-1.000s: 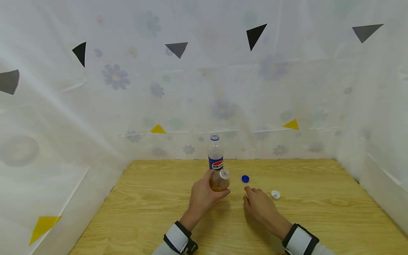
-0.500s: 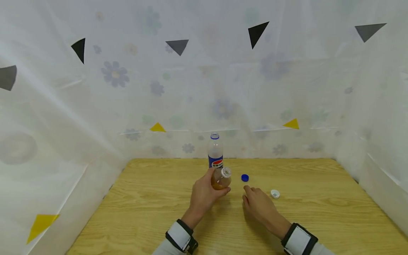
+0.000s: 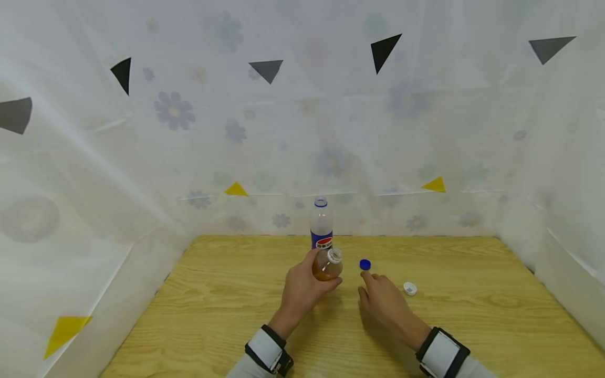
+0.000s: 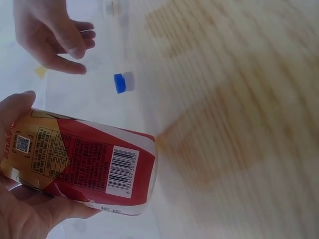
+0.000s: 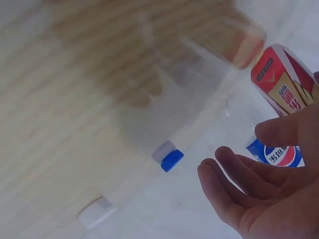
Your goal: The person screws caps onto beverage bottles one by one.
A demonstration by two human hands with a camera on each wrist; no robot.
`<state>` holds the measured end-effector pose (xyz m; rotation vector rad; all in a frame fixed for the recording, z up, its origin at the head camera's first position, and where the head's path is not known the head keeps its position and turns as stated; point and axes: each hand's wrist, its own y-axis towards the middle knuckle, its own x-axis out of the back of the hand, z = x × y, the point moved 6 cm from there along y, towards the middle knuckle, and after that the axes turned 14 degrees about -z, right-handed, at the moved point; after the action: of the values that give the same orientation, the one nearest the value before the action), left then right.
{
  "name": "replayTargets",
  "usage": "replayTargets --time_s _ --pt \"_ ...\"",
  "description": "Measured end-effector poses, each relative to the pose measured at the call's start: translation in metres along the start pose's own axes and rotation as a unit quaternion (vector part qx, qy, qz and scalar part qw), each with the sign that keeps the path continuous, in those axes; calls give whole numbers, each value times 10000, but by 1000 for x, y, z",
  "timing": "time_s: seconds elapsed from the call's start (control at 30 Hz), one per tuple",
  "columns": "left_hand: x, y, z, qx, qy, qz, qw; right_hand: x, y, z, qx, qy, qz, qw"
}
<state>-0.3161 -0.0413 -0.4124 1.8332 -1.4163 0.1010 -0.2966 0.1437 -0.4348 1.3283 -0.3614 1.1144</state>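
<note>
My left hand (image 3: 302, 291) grips an uncapped bottle of amber drink (image 3: 326, 265), whose red and gold label (image 4: 89, 159) with a barcode shows in the left wrist view. Whether its base touches the table cannot be told. My right hand (image 3: 387, 304) hovers just in front of a blue bottle cap (image 3: 365, 264), holding nothing. In the right wrist view its fingers (image 5: 219, 184) are loosely bent and apart from the blue cap (image 5: 172, 161). A white bottle cap (image 3: 409, 289) lies to the right of that hand.
Behind the held bottle stands a clear, uncapped Pepsi bottle (image 3: 321, 223) with a blue label, its lower part hidden. A wood-grain table (image 3: 227, 304) lies beneath everything. White patterned sheeting (image 3: 293, 131) with black, grey and yellow triangles surrounds the table's back and sides.
My right hand's fingertips have moved slightly forward, nearer to the blue cap. The left hand keeps its grip on the bottle, almost still. The head view has shifted a little.
</note>
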Motion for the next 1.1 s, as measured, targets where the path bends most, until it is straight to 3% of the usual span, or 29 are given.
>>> replayTargets --time_s 0.13,0.33,0.47,0.57,0.8,0.97,1.1 --pt "1 1 -1 -56 -121 6 9999 11 16 -4 -318 205 24 9993" --pt "1 1 -1 -131 -223 18 9997 46 52 -15 -668 178 -152 9975" --pt "3 2 -1 -115 -227 15 9997 67 72 -29 -828 97 -262 9962" --pt "4 3 0 -84 -176 -12 9998 76 78 -42 -1017 36 -120 9947" --pt "5 5 -2 -88 -186 -82 9998 70 62 -73 -1334 -181 759 9880" --pt "5 4 -1 -103 -265 -53 9996 49 38 -88 -1491 -145 1645 9749" --pt "4 3 -2 -96 -272 -7 9996 35 23 -94 -1685 -44 1975 9657"
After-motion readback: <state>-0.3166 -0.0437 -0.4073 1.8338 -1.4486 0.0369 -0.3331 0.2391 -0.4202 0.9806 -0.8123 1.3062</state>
